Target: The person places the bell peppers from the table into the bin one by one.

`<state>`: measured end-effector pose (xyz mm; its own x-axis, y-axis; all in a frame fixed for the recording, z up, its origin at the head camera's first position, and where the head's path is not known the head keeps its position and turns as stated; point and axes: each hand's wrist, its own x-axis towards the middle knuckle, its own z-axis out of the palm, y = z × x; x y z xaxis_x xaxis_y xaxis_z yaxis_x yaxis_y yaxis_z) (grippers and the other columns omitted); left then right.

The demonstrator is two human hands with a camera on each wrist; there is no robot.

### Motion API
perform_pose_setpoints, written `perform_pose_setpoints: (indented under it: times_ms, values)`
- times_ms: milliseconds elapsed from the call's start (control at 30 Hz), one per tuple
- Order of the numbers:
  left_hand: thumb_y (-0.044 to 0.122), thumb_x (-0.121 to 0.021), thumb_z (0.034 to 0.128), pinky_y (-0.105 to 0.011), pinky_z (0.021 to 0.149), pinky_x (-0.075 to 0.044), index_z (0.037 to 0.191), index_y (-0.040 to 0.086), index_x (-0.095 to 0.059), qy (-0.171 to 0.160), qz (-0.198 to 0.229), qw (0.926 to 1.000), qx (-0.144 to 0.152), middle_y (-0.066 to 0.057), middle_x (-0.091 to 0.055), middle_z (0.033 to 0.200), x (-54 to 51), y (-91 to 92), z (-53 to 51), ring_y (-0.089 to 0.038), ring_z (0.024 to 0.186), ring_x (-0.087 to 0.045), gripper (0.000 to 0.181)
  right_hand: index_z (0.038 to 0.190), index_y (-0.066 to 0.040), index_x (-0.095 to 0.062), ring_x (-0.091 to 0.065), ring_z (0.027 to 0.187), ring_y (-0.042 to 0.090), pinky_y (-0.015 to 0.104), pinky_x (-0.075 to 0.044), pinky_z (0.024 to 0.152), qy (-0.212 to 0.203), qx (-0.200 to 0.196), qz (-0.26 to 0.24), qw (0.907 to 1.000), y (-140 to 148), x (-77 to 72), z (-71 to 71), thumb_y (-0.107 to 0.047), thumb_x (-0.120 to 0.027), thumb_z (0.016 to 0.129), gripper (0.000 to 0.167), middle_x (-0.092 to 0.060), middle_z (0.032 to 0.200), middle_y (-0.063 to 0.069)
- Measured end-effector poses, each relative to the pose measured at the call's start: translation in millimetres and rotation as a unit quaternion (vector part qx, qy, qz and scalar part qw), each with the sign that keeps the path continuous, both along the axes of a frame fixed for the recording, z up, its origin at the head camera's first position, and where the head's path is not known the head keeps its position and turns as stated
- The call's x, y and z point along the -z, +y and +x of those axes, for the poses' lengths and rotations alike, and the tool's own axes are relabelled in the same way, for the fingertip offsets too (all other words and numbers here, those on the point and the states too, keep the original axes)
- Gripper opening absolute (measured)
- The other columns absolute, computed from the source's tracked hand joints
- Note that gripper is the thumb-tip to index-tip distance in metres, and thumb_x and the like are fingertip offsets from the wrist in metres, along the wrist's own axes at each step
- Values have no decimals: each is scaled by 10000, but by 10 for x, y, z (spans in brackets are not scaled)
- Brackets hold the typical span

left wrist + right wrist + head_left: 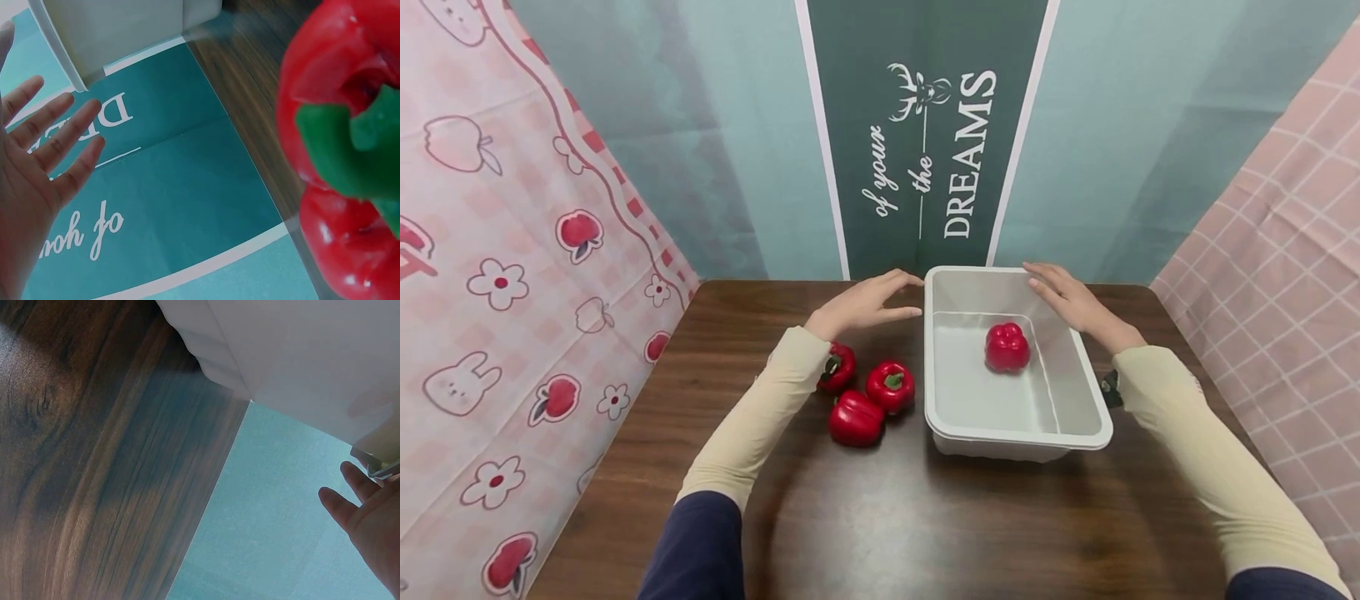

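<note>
A light grey bin (1018, 434) stands on the table with one red bell pepper (1007, 347) inside it. My left hand (868, 304) is just beside the bin's left rim, fingers extended and apart; in the left wrist view the same hand (44, 150) holds nothing. Over the bin's right rim, near its back corner, lies my right hand (1071, 300); the right wrist view shows this hand (375, 519) at the rim, fingers spread. Whether it touches the rim is hard to tell. Under my left wrist are red peppers (857, 419), with another pepper (350, 250) close to the left wrist camera.
The wooden table (865, 517) ends at the back against a teal and green curtain (760, 150) with white lettering. A pink patterned cloth (497, 333) hangs on the left, and a pink checked cloth (1285, 250) on the right.
</note>
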<state>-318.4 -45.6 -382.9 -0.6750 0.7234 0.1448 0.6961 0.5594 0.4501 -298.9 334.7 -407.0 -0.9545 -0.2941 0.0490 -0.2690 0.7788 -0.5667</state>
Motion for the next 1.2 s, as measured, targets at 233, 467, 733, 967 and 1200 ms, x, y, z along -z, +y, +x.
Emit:
perform_pose_setpoints:
  times_ms: [233,467,733,967,1200]
  values:
    - [578,-575,814,-245,943,-436,1311,273,-449,84,-29,10000,-30,117,-480,1235,-3,-41,7,-22,1081,-467,597,1466,-197,-259,-182,1364,421,696,-170,1002,-3,25,-18,10000,7,-12,-12,-434,-340,979,547,-217,1490,188]
    - [571,-585,810,-247,944,-437,1310,295,-449,44,-9,9999,-128,134,-476,1241,6,-85,12,-12,1100,-460,587,1471,-207,-244,-173,1367,422,696,-170,1001,-40,62,7,10000,5,-21,-4,-431,-342,978,550,-201,1497,186]
    - [562,-592,810,-231,937,-436,1306,288,-454,-4,-65,9999,-154,143,-474,1229,20,-95,49,-3,1106,-457,583,1476,-217,-227,-161,1373,420,696,-164,1004,-38,64,27,10000,29,-5,-3,-452,-334,973,565,-184,1506,179]
    - [576,-575,814,-266,973,-420,1318,265,-452,-95,-149,9997,-142,109,-478,1264,60,-136,96,-43,1158,-453,604,1475,-210,-232,-162,1370,429,697,-157,1004,-46,72,61,9999,23,0,-4,-458,-320,977,563,-190,1500,189]
    - [573,-585,809,-320,977,-425,1328,249,-448,-200,-152,9995,-200,82,-473,1290,79,-169,127,-121,1190,-464,626,1475,-212,-231,-164,1368,428,700,-159,1001,-30,63,28,10000,25,1,6,-447,-327,978,559,-189,1500,188]
